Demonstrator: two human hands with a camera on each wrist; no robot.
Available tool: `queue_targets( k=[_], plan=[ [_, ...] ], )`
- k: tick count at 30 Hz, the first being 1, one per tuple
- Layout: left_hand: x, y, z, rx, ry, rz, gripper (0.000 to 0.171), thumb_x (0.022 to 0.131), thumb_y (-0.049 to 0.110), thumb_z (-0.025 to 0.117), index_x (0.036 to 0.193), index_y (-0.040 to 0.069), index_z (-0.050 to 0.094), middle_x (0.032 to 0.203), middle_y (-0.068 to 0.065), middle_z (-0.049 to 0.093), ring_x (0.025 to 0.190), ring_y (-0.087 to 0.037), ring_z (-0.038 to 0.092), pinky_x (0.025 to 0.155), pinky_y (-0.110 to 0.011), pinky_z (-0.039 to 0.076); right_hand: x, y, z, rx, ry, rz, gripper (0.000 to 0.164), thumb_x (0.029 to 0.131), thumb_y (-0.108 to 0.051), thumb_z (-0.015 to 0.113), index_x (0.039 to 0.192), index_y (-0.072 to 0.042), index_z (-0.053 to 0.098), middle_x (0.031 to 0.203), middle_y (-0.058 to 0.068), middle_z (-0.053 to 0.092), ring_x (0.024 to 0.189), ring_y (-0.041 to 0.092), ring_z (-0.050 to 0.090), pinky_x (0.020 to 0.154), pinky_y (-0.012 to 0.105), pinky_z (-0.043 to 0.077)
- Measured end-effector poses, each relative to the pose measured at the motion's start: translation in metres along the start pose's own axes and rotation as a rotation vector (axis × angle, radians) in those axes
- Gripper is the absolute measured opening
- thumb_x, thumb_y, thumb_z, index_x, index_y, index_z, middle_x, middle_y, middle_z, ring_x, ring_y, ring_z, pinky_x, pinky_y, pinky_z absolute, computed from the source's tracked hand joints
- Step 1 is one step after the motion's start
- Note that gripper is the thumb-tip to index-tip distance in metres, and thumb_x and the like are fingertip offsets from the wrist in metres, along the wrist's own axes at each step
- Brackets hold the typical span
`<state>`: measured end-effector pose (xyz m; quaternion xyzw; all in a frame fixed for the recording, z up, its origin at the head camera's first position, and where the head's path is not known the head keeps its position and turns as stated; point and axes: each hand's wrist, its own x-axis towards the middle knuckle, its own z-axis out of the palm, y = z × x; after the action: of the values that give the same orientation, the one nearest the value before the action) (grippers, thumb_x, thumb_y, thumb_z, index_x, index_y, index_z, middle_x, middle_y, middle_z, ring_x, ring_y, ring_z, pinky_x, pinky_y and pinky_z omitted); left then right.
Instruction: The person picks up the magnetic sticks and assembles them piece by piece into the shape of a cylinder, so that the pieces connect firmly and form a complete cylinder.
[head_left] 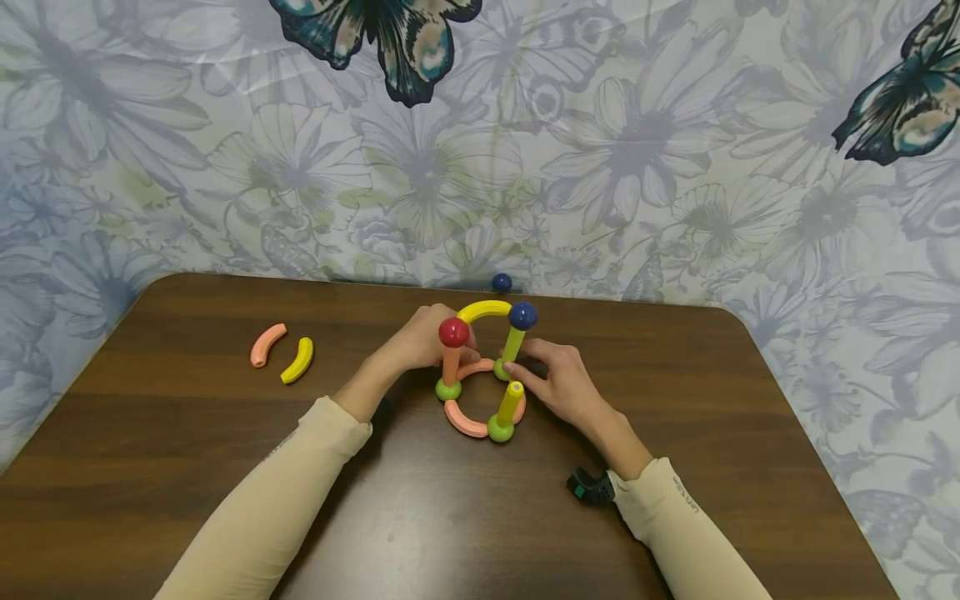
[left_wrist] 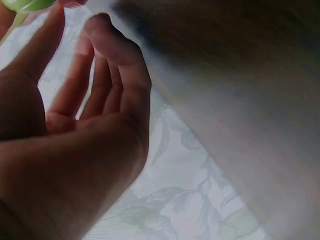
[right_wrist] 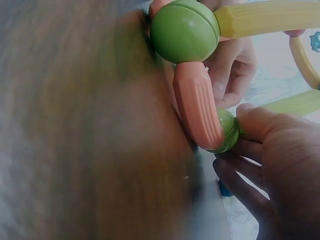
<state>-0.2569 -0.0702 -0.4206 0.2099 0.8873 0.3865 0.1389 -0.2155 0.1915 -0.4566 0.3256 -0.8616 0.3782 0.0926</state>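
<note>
Behind the rod-and-ball ring [head_left: 465, 422] the bench [head_left: 450, 517] soon ends; nearside lies wider room. The right hand [head_left: 558, 379] pinches its far green ball [right_wrist: 228, 131]; whether the left hand [head_left: 429, 337] grips is unclear.

Cream sleeves [head_left: 251, 512] carry small dark lettering [head_left: 685, 494] near the cuffs [head_left: 342, 423], and a black right-wrist device [head_left: 594, 487] shows green.

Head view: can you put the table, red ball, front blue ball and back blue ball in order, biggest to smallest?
1. Table
2. Red ball and front blue ball: too alike to rank
3. Back blue ball
</note>
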Motion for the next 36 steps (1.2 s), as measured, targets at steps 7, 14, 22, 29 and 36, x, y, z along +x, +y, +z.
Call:
queue_targets(
  k=[7, 14, 22, 29, 36],
  plan=[
    [-0.003, -0.005, -0.008, -0.086, 0.057, -0.057, 0.016, 0.089, 0.022, 0.087, 0.093, 0.010, 0.077, 0.072, 0.000, 0.067, 0.058, -0.016, 0.058, 0.056, -0.027, 0.050, 0.000, -0.001, -0.001, -0.024, -0.001, -0.029, 0.016, 0.096, -0.020, 0.079, 0.110, -0.012, 0.077, 0.102, 0.000, 0.077, 0.095, 0.016, 0.075, 0.083, 0.040, 0.062],
    [-0.023, -0.007, -0.020, -0.079, 0.030, -0.018, 0.015, 0.090, -0.002, 0.076, 0.103, 0.006, 0.076, 0.072, -0.005, 0.066, 0.057, -0.016, 0.058, 0.055, -0.029, 0.052, 0.001, 0.000, -0.004, -0.058, 0.001, -0.074, 0.018, 0.095, -0.018, 0.080, 0.112, -0.011, 0.077, 0.105, 0.002, 0.078, 0.099, 0.018, 0.076, 0.085, 0.041, 0.062],
    [-0.050, -0.010, -0.024, -0.005, -0.137, 0.087, 0.026, 0.080, 0.005, 0.091, 0.099, 0.011, 0.075, 0.091, -0.011, 0.070, 0.075, -0.018, 0.062, 0.067, -0.031, 0.052, 0.002, 0.000, -0.002, -0.052, -0.008, -0.072, 0.017, 0.095, -0.018, 0.081, 0.109, -0.010, 0.077, 0.103, 0.003, 0.077, 0.097, 0.019, 0.075, 0.085, 0.040, 0.062],
    [-0.050, 0.000, -0.012, 0.019, -0.006, 0.120, 0.025, 0.079, 0.015, 0.094, 0.089, 0.017, 0.072, 0.079, -0.001, 0.066, 0.073, -0.016, 0.059, 0.065, -0.030, 0.050, 0.004, 0.000, -0.002, -0.071, 0.018, -0.055, 0.018, 0.093, -0.017, 0.082, 0.108, -0.008, 0.076, 0.100, 0.005, 0.077, 0.093, 0.020, 0.076, 0.082, 0.040, 0.063],
    [-0.040, 0.005, -0.008, 0.034, 0.121, 0.097, 0.023, 0.081, 0.013, 0.092, 0.090, 0.010, 0.072, 0.074, -0.002, 0.068, 0.064, -0.014, 0.062, 0.060, -0.028, 0.052, 0.002, 0.001, -0.003, -0.095, 0.086, -0.014, 0.021, 0.092, -0.016, 0.083, 0.110, -0.006, 0.076, 0.101, 0.007, 0.077, 0.093, 0.024, 0.077, 0.082, 0.042, 0.063]
  ],
)
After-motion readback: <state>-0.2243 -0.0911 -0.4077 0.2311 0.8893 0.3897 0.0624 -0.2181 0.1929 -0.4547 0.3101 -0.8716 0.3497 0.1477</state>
